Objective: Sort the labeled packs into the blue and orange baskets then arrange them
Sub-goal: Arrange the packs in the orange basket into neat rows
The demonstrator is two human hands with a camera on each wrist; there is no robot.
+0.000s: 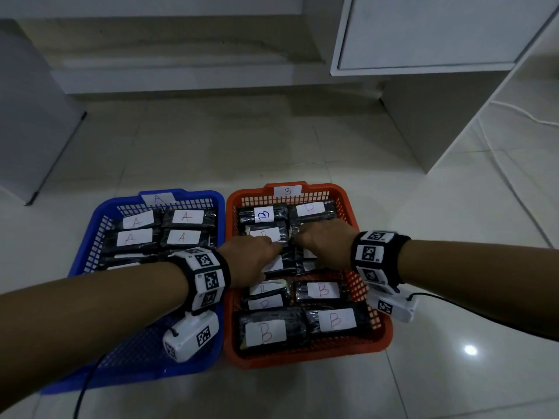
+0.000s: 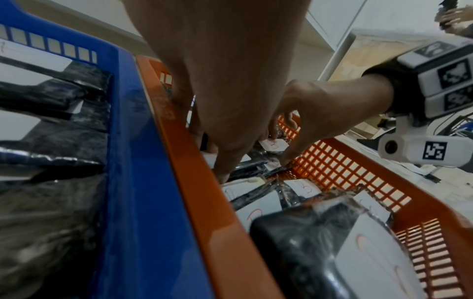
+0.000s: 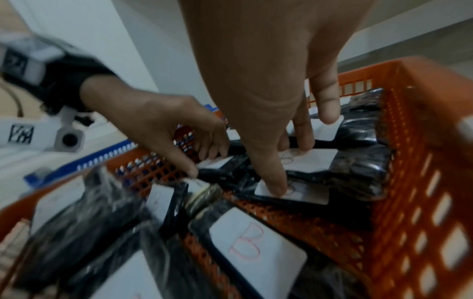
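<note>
The blue basket (image 1: 87, 237) on the left holds black packs with white labels marked A (image 1: 184, 217). To its right, the orange basket (image 1: 302, 358) holds black packs marked B (image 1: 323, 290). Both hands reach into the middle of the orange basket. My left hand (image 1: 276, 246) pinches the edge of a B pack (image 3: 217, 162) between thumb and curled fingers. My right hand (image 1: 298, 237) has its thumb on one label (image 3: 307, 194) and its fingers curled over the far edge of the B pack behind it (image 3: 314, 161). The hands hide the packs under them in the head view.
The baskets stand side by side on a pale tiled floor (image 1: 242, 152). A white cabinet (image 1: 423, 34) stands at the back right and a grey panel (image 1: 30, 116) at the left. A white cable (image 1: 514, 110) runs over the floor on the right.
</note>
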